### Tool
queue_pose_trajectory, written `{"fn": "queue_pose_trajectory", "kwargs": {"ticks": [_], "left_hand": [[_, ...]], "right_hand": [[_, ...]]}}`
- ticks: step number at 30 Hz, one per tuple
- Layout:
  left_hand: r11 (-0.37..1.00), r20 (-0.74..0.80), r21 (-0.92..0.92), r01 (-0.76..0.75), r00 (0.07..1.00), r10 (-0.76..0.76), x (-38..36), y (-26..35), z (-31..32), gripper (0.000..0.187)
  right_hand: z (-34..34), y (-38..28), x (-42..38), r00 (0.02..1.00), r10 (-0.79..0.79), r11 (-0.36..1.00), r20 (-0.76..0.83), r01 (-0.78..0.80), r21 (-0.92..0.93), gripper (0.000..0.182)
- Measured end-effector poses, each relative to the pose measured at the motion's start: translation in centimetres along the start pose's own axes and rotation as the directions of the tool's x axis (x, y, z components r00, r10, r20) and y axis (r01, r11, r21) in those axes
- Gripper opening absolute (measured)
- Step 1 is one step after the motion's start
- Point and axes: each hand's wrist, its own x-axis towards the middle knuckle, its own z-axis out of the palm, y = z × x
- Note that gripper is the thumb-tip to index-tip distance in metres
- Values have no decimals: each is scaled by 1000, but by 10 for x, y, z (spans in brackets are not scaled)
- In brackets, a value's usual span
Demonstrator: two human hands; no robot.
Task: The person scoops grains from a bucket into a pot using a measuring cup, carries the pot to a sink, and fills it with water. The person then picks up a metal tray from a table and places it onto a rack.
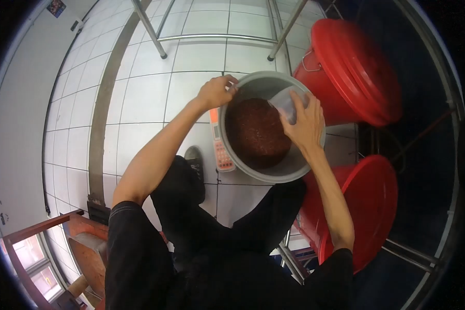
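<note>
A large grey bucket (263, 179) stands in front of my knees, with a dark reddish-brown, ground-looking mass (258, 132) inside. My left hand (218, 93) grips its rim at the far left, fingers curled over the edge. Inside the right part of the bucket, my right hand (306, 121) is closed round a whitish translucent plastic container (283, 101). That container is tilted, its lower edge against the brown mass. An orange-and-white digital scale (223, 155) with a keypad shows beside and partly under the bucket.
Two red lidded buckets stand to the right, one with a domed lid (354, 67), the nearer with a flat lid (367, 206). A metal-legged stand (217, 37) is ahead on the white tiled floor (139, 103). Lower left is an orange-brown metal piece (88, 248).
</note>
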Motion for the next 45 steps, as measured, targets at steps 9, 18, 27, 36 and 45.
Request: {"fn": "queue_pose_trajectory", "kwargs": {"ticks": [9,18,27,36,45], "left_hand": [[1000,-22,-1,3,1000,-4,-1,-2,0,38],[964,-47,-214,-156,988,150,11,-34,12,36],[982,1,-109,-157,987,158,11,-1,-16,33],[981,-40,45,-189,981,190,1,16,-13,34],[948,43,293,-127,992,119,2,-5,-8,37]], "right_hand": [[-5,-14,5,959,-252,967,-129,247,-58,61],[-26,-9,3,908,-213,973,-362,230,4,60],[-163,125,-111,461,844,477,-275,-410,777,42],[-90,283,-358,523,771,494,-362,-851,-177,48],[41,303,-489,557,828,271,59,-305,-913,63]]}}
